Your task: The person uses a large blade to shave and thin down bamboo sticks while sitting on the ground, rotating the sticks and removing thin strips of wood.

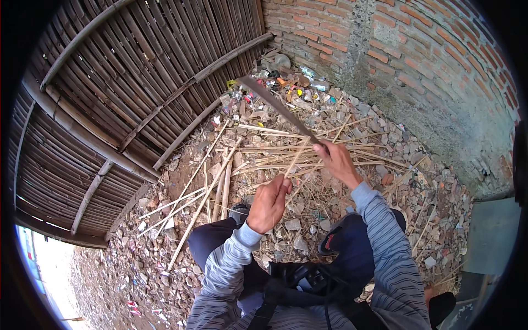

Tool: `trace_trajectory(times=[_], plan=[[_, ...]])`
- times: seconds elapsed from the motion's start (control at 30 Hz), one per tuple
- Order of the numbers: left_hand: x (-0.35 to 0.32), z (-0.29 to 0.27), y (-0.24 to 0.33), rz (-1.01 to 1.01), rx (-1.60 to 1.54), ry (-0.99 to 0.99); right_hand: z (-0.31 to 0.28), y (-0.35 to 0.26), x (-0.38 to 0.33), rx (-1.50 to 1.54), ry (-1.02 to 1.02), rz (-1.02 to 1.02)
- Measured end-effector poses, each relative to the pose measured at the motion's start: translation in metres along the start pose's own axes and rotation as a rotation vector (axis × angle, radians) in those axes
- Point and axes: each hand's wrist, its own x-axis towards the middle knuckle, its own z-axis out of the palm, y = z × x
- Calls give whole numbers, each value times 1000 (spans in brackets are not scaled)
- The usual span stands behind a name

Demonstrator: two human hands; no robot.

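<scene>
My right hand (338, 164) is closed round the handle end of a machete (280, 108). Its long dark blade points up and to the left, away from me. A thin pale bamboo strip (297, 158) is pinched in my left hand (268, 203), slanting up and right toward the base of the blade. Whether blade and strip touch, I cannot tell. Beyond my hands, many loose bamboo strips (363, 149) lie crossed on the ground. Several longer bamboo pieces (207, 190) are scattered to the left of my left hand.
Stony rubble (126, 264) covers the ground around my feet. A bamboo-slat wall (148, 71) rises at the left, and a brick wall (429, 77) at the right. Coloured litter (300, 88) is heaped in the far corner between them. A grey panel (492, 231) stands at the right edge.
</scene>
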Motion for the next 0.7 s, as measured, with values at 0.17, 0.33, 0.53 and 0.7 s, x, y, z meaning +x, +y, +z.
trace_trajectory(times=[0.17,0.33,0.53,0.7], plan=[[2,-8,1,-65,-103,-81,-13,40,8,494,45,440],[4,2,-6,-1,-143,-144,-29,-52,-6,945,-111,321],[8,4,-4,-16,-61,-149,-25,-69,-8,885,-48,181],[17,15,-5,161,-73,-24,-25,-95,-14,953,-105,195]])
